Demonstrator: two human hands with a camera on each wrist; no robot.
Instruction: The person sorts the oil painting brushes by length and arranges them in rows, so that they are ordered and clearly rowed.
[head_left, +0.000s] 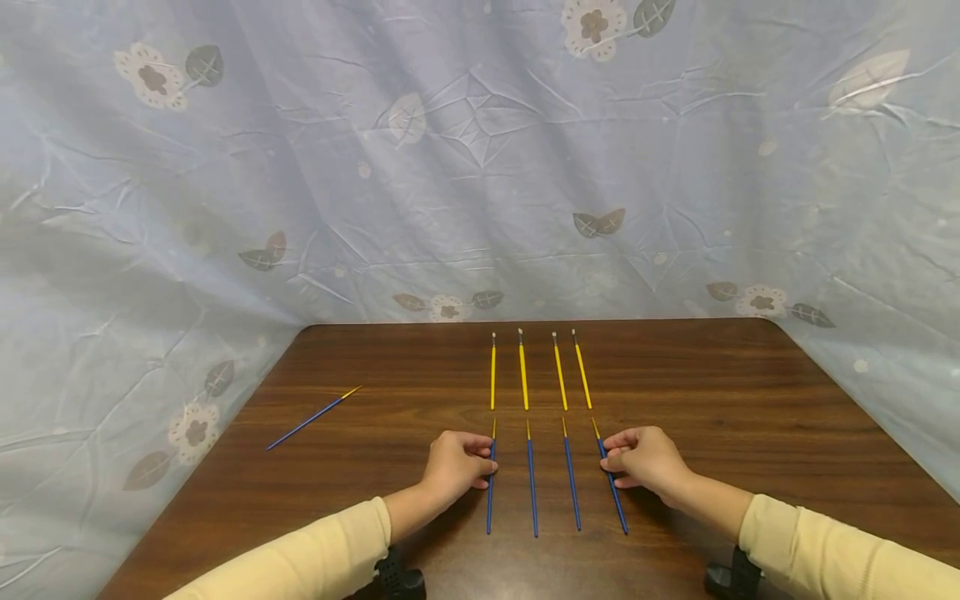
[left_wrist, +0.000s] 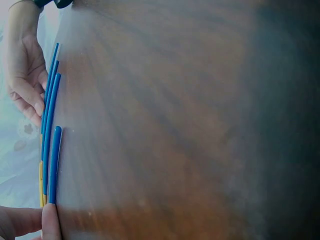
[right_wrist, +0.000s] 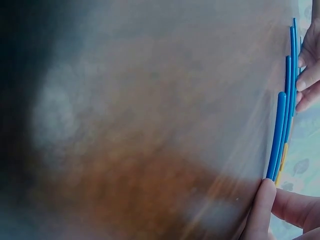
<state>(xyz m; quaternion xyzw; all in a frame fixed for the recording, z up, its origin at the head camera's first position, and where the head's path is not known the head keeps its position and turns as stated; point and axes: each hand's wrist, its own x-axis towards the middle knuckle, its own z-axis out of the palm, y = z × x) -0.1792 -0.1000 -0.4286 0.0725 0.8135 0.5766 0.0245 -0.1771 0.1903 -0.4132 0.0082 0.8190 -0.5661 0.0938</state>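
Note:
Several thin blue paintbrushes with golden tips lie in a row on the table, tips pointing away. My left hand point(head_left: 456, 462) pinches the leftmost blue paintbrush point(head_left: 489, 508) between thumb and fingers. At the other end of the row, my right hand point(head_left: 648, 460) pinches the rightmost blue paintbrush point(head_left: 619, 510), which slants slightly. Between them lie two more, a blue paintbrush point(head_left: 532, 487) and another blue paintbrush point(head_left: 572, 485), untouched. The left wrist view shows the held handle point(left_wrist: 56, 155) at my fingertips; the right wrist view likewise shows its handle point(right_wrist: 277, 130).
Beyond the blue row lies a row of several yellow paintbrushes point(head_left: 524, 377) with pale tips. A separate blue paintbrush point(head_left: 309, 423) lies diagonally at the left. The brown table point(head_left: 720, 375) ends at a floral curtain point(head_left: 480, 208) behind and at both sides.

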